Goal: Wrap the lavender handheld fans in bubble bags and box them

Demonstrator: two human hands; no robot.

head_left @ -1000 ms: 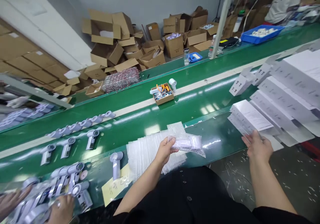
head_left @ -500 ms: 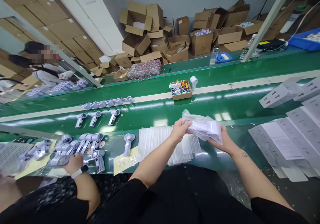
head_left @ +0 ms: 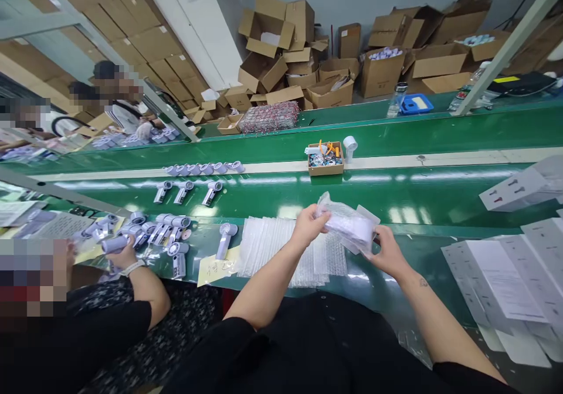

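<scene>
A light purple handheld fan in a clear bubble bag (head_left: 352,225) is held over the green bench, between my two hands. My left hand (head_left: 309,225) pinches the bag's left end. At the other end, the fingers of my right hand (head_left: 387,247) are closed on the bag's edge. A white card corner (head_left: 368,214) shows behind the wrapped fan. Below my hands lies a row of flat bubble bags (head_left: 268,247). One unwrapped fan (head_left: 225,240) rests left of them, on a yellow note with handwriting (head_left: 213,269).
White boxes (head_left: 488,282) stand at the right. A small carton of parts (head_left: 325,162) sits beyond my hands, beside an upright fan (head_left: 350,145). At the left, a co-worker's hand (head_left: 125,256) holds a fan near more fans (head_left: 169,227).
The view has swung left. Both hands still hold the wrapped fan, and a white card corner now shows behind it. The co-worker's hand has lifted a fan.
</scene>
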